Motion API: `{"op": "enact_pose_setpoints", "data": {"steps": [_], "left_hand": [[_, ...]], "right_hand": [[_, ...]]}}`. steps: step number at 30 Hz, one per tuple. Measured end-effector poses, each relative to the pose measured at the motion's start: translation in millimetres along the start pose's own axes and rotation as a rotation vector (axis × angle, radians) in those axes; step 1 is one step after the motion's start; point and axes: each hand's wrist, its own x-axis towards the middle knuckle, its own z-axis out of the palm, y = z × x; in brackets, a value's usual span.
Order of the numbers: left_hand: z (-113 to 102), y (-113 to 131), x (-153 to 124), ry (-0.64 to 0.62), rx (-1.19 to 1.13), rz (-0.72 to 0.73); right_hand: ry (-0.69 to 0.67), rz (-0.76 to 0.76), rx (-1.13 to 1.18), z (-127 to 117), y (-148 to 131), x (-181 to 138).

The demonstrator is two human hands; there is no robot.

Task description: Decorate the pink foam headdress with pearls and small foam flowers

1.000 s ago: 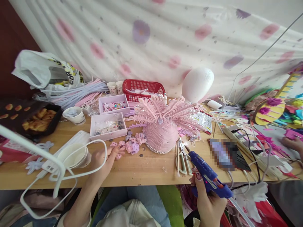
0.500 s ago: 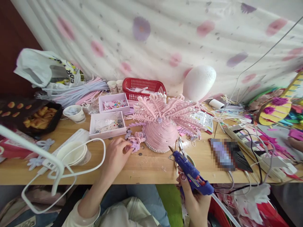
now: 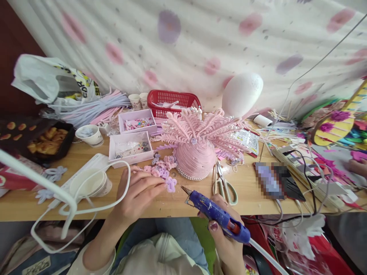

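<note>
My right hand [image 3: 226,236] is wrapped round a blue hot glue gun [image 3: 216,212] with a white glue stick out of its back. Its nozzle points left, just short of a small purple fuzzy flower [image 3: 171,185]. At that flower are the fingertips of my left hand [image 3: 139,193], closed on it, thumb hidden. More pink and purple fuzzy flowers [image 3: 163,167] lie beyond the fingers. Just behind stands a pink domed headpiece [image 3: 195,158] with feathery fuzzy plumes [image 3: 197,128] and a pearl rim. Scissors [image 3: 225,185] lie on the table to its right.
Two bead boxes [image 3: 130,149], a red basket [image 3: 173,103] and a white foam egg shape [image 3: 242,93] stand behind. A looped white cable [image 3: 127,183] crosses near my left forearm. Right are a phone [image 3: 269,179], power strips [image 3: 304,172] and another person's hand [image 3: 358,167].
The glue gun has moved left, its nozzle now beside the flower. My left hand has turned flatter and shifted the purple flower slightly toward the nozzle. The scissors are now uncovered.
</note>
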Motion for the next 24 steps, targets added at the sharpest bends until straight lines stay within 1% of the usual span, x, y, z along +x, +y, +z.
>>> {"op": "enact_pose_setpoints", "data": {"steps": [2, 4, 9, 19, 24], "left_hand": [[-2, 0, -1, -0.001, -0.04, 0.039], [-2, 2, -2, 0.024, -0.063, 0.066], [1, 9, 0, 0.112, -0.074, 0.068], [0, 13, 5, 0.107, -0.05, 0.104], [0, 12, 5, 0.116, -0.043, 0.117]], "right_hand": [[-0.005, -0.03, -0.031, 2, -3, 1], [-0.015, -0.042, -0.04, 4, -3, 1], [-0.04, -0.05, -0.054, 3, 1, -3], [0.012, -0.078, -0.091, 1, 5, -4], [0.17, -0.201, -0.201, 0, 10, -11]]}}
